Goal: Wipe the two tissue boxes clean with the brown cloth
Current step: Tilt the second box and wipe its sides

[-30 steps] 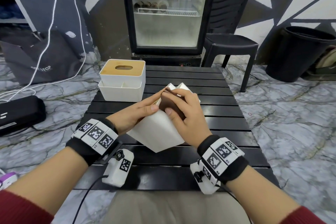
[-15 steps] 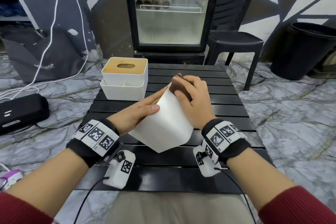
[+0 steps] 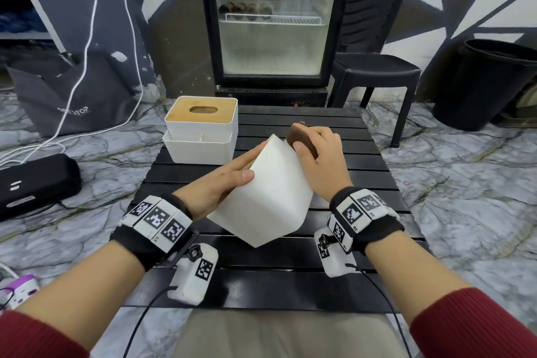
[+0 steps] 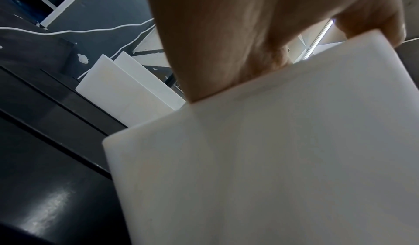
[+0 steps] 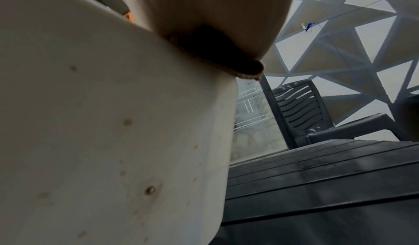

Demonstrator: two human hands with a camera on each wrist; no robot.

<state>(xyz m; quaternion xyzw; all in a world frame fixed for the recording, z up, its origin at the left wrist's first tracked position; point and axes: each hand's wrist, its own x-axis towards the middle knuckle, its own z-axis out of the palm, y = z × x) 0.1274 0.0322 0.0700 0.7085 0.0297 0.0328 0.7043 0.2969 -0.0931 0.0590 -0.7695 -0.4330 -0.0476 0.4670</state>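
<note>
A white tissue box (image 3: 266, 195) is held tilted above the middle of the black slatted bench (image 3: 343, 154), one lower corner pointing down toward the slats and a plain side turned up toward the head camera. In the right wrist view its white face (image 5: 108, 127) carries small brownish specks. The left hand (image 3: 215, 183) holds it from the left side: the thumb lies across the near upper face, and the fingers reach along the far side, so the grip is clamped on the box. The left wrist view shows the palm (image 4: 217, 39) against the upper edge of the box (image 4: 272, 159).

The brown cloth (image 3: 300, 138) is bunched under the right hand (image 3: 322, 163), whose fingers curl over it and press it against the upper right part of the box near its top edge; that grip is closed on the cloth. In the right wrist view a dark fold of the cloth (image 5: 217, 55) is squeezed between the hand and the box.

The second tissue box (image 3: 200, 131), white with a wooden lid and an oval slot, stands upright at the far left corner of the bench, apart from both hands. Beyond the bench stand a glass-door fridge (image 3: 273, 20), a dark plastic chair (image 3: 377, 67) and a black bin (image 3: 488, 81). A grey bag (image 3: 75, 96) and a black case (image 3: 35, 183) lie on the marble floor to the left.
</note>
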